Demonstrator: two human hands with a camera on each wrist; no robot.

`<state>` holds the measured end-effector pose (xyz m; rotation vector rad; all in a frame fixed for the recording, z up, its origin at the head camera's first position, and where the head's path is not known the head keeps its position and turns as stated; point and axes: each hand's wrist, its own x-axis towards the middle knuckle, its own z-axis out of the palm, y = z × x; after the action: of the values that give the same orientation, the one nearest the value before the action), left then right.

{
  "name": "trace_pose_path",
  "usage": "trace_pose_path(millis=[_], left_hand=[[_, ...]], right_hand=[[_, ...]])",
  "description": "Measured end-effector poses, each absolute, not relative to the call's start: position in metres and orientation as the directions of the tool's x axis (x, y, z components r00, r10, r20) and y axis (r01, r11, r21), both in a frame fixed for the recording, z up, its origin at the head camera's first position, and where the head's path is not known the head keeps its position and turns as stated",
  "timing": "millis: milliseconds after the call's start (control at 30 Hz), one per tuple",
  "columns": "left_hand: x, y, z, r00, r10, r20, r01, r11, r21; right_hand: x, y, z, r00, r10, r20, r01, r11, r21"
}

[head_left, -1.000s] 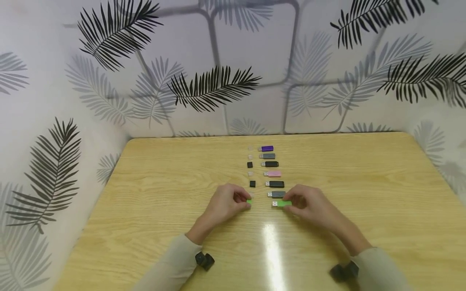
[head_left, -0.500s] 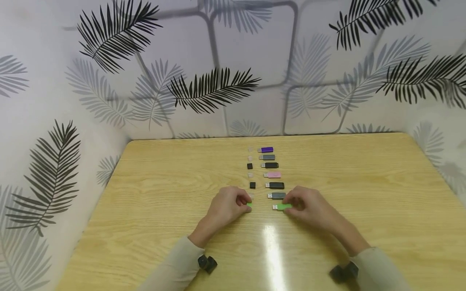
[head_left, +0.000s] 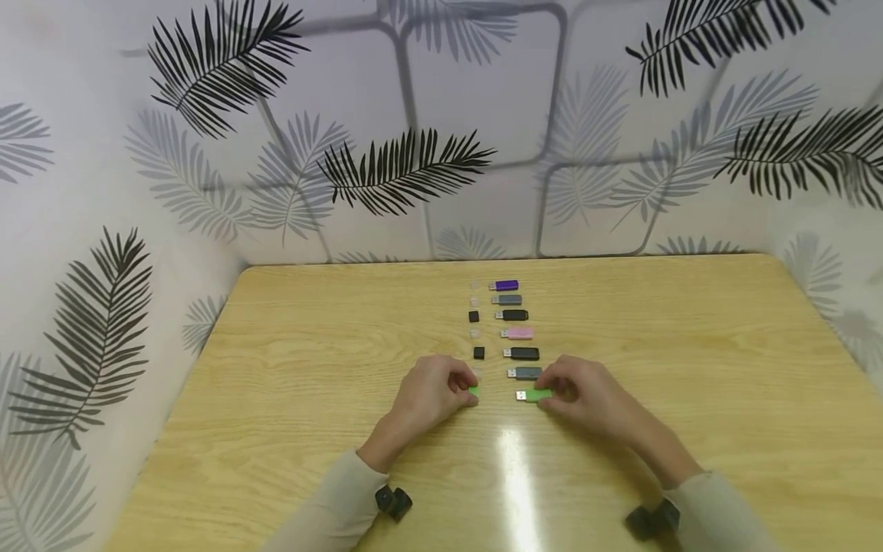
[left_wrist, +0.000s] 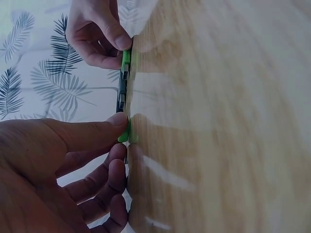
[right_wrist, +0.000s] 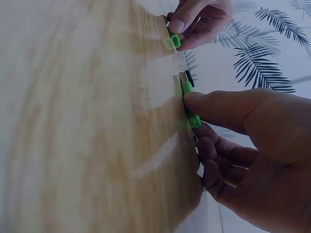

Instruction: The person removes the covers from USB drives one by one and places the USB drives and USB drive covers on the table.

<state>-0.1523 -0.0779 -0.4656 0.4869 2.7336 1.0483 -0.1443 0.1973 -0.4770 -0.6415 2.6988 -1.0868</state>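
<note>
My left hand (head_left: 436, 392) pinches a small green cap (head_left: 474, 392) between thumb and index finger, low at the table. Across a short gap, my right hand (head_left: 586, 391) pinches the rear end of a green USB stick (head_left: 534, 395), whose bare metal plug points left toward the cap. Cap and stick are apart. In the left wrist view, the cap (left_wrist: 124, 134) is at the thumb tip, while the right wrist view has the stick's green body (right_wrist: 187, 86) under the thumb. Just beyond the green stick lies a grey USB stick (head_left: 527, 373).
A column of uncapped USB sticks runs toward the back: black (head_left: 524, 353), pink (head_left: 519, 333), another black, grey and purple (head_left: 507, 285). Left of it stands a column of caps, some clear, some black (head_left: 479, 353). The wooden table (head_left: 297, 330) meets a leaf-patterned wall covering (head_left: 476, 207).
Both hands have shifted slightly toward the person with the green cap and green USB stick, so the gap to the grey stick is a little wider. Both grips are unchanged.
</note>
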Motion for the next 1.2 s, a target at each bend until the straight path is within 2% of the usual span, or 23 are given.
trace_pose_path(millis=[467, 800, 1200], left_hand=[[-0.152, -0.080, -0.463, -0.926, 0.372, -0.066, 0.211, 0.654, 0.726], [-0.158, -0.091, -0.464, -0.916, 0.400, -0.033, 0.212, 0.551, 0.807], [-0.154, -0.108, -0.462, -0.919, 0.393, 0.009, 0.218, 0.489, 0.845]], right_hand=[[-0.143, 0.204, -0.479, -0.898, -0.433, 0.079, -0.350, 0.595, -0.723], [-0.148, 0.215, -0.473, -0.900, -0.403, 0.168, -0.389, 0.563, -0.729], [-0.144, 0.229, -0.469, -0.922, -0.334, 0.195, -0.364, 0.578, -0.730]])
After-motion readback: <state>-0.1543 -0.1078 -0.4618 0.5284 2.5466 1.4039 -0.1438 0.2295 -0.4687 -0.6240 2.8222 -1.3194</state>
